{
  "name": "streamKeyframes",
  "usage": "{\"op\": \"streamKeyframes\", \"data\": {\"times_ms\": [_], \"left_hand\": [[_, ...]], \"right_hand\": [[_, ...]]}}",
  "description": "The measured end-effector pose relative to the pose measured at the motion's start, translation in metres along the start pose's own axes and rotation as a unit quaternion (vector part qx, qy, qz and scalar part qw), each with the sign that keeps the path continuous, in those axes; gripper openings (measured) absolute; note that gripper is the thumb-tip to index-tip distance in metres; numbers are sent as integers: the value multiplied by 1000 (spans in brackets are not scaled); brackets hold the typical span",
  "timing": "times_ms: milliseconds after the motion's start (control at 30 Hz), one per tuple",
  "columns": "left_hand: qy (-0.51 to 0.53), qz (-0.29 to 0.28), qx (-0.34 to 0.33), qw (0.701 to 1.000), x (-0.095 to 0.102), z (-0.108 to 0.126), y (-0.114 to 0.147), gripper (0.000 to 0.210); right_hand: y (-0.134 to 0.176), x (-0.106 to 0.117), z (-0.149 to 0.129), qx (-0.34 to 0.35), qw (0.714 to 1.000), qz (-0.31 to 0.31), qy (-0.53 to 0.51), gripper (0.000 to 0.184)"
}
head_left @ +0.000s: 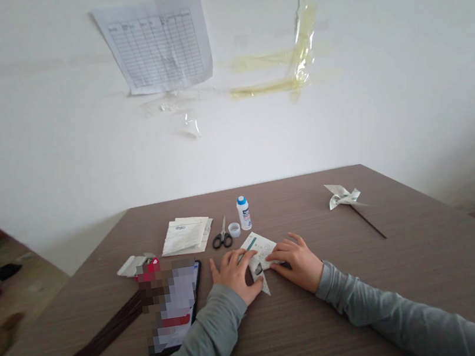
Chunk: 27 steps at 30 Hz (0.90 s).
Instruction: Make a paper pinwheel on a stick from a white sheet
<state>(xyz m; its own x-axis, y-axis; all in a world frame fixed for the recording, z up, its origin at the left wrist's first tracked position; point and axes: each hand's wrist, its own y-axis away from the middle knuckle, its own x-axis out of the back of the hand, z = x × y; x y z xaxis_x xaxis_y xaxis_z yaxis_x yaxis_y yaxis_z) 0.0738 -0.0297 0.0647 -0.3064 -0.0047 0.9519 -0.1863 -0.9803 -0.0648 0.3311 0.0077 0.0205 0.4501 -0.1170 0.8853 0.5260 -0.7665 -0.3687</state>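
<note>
A cut, partly folded sheet of printed paper (pixel 260 245) lies on the table between my two hands. My left hand (pixel 235 274) rests on its left side with fingers spread, the thumb by a pointed flap (pixel 261 281) that sticks out toward me. At the right edge of the sheet, my right hand (pixel 298 263) has its fingers bent together, with thumb and fingertips on the paper. Just beyond the paper stand a small white glue bottle (pixel 244 215) with a blue top and a clear round cap (pixel 234 229). Black-handled scissors (pixel 222 239) lie left of the cap.
A paper pinwheel (pixel 342 195) on a dark stick lies at the right. Left are stacked papers (pixel 186 234), an opened red-and-white box (pixel 140 267), a phone (pixel 178 306) and a bundle of dark sticks (pixel 96 336). A wall (pixel 285 141) rises behind the table.
</note>
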Motion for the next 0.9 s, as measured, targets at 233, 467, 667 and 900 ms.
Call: {"op": "streamKeyframes", "data": {"times_ms": [233,467,667,900], "left_hand": [[13,-15,-15,1000,-5,-7,-1,85],[15,-43,-34,998,-11,-15,-6,100],[19,-45,-37,998,-12,-16,-3,103],[24,15,-12,1000,-7,-15,-1,95]], "right_hand": [[0,8,-3,9,999,-8,-36,32],[-2,20,4,6,999,34,-15,40],[0,18,13,24,999,21,12,50],[-1,19,17,44,998,-50,16,58]]}}
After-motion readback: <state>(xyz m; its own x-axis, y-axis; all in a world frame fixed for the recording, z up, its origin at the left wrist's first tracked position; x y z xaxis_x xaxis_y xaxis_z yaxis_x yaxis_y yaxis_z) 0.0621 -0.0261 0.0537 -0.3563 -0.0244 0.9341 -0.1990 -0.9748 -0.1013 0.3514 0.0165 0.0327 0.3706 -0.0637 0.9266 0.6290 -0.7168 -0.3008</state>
